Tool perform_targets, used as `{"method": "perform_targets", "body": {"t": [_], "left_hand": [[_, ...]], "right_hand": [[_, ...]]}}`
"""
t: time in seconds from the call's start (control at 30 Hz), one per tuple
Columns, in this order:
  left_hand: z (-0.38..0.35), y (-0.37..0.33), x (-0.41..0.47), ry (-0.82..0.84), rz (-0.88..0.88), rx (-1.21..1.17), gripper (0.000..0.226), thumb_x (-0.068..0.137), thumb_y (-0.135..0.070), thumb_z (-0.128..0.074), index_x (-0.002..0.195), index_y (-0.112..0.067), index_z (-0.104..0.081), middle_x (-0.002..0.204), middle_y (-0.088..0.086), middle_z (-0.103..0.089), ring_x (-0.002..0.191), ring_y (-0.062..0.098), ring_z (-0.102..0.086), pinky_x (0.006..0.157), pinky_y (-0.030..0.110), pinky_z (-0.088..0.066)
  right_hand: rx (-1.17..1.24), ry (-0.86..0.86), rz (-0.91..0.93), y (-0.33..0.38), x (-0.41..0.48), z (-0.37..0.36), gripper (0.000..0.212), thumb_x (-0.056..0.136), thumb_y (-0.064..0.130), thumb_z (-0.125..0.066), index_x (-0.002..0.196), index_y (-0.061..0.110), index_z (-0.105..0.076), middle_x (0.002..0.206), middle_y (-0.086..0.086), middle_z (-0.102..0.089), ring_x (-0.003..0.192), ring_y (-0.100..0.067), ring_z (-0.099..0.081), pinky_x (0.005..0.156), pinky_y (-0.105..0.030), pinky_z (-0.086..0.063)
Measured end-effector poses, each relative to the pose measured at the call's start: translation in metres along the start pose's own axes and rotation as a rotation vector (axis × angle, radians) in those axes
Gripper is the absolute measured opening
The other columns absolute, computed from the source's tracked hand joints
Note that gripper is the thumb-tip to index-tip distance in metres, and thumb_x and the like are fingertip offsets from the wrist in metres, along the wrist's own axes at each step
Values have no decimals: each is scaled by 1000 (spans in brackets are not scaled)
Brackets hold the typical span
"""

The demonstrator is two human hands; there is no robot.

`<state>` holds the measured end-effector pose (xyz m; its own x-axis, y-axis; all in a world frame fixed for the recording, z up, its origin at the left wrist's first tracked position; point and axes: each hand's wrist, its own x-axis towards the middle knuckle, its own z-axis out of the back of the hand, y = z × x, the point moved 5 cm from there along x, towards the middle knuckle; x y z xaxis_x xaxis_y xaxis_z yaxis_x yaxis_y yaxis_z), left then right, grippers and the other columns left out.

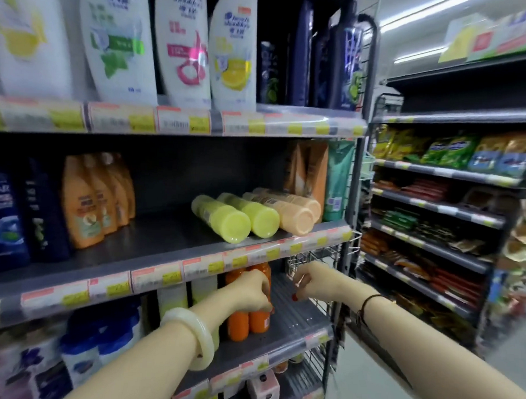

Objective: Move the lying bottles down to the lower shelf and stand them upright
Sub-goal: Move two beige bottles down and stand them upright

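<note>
Lying on the middle shelf (153,243), near its right end: two yellow-green bottles (225,217) and two peach bottles (291,210), all on their sides, bases toward the camera, touching in a row. Behind them, upright orange pouches and a green pouch (339,184). Further left on the same shelf, upright orange shampoo bottles (90,199) and dark blue bottles (7,217).

Lower shelf (296,317): two orange bottles (247,321) standing upright, side by side; pale yellow-green bottles (190,292) standing just to their left. Right part of this shelf bare.

Left hand (252,290): grip clamped around the upper part of the orange bottles; pale bangle (196,334) on the wrist.

Right hand (315,283): held over the bare part of the lower shelf, close beside the left hand, fingers curled; whether the grip holds anything cannot be told. Dark cord bracelet (367,307) on the wrist.

Top shelf: large white shampoo bottles (183,44) and dark bottles, upright. Snack packets on a neighbouring rack (434,211) to the right.
</note>
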<state>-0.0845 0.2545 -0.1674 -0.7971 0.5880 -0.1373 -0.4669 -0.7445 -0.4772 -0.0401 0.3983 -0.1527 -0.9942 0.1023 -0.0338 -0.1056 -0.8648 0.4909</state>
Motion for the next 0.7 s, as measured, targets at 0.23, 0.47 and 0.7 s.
{"method": "perform_targets", "body": {"t": [0.23,0.47,0.7], "left_hand": [[55,-50,-22,-55,-192,-16,37,74,-17,-75,108,-6,-65,95,6,-62,84,18,-58,72,29,-50],[119,-91,-17,-179,-249,-84,24,71,-11,-73,94,-8,-69,74,3,-62,63,15,-57,53,25,-47],[139,-109,20,-222,-231,-27,40,72,-21,-78,108,-11,-64,98,7,-64,78,19,-60,61,28,-54]], "right_hand": [[-25,-164,-6,33,-35,57,31,76,13,-69,106,8,-65,97,-9,-68,89,-25,-64,77,-34,-52],[-87,-279,34,55,-27,111,41,73,17,-71,113,10,-64,97,-6,-68,87,-22,-63,73,-29,-50],[-159,-288,65,40,9,147,38,73,14,-69,110,8,-63,99,-7,-66,84,-21,-58,70,-28,-47]]}}
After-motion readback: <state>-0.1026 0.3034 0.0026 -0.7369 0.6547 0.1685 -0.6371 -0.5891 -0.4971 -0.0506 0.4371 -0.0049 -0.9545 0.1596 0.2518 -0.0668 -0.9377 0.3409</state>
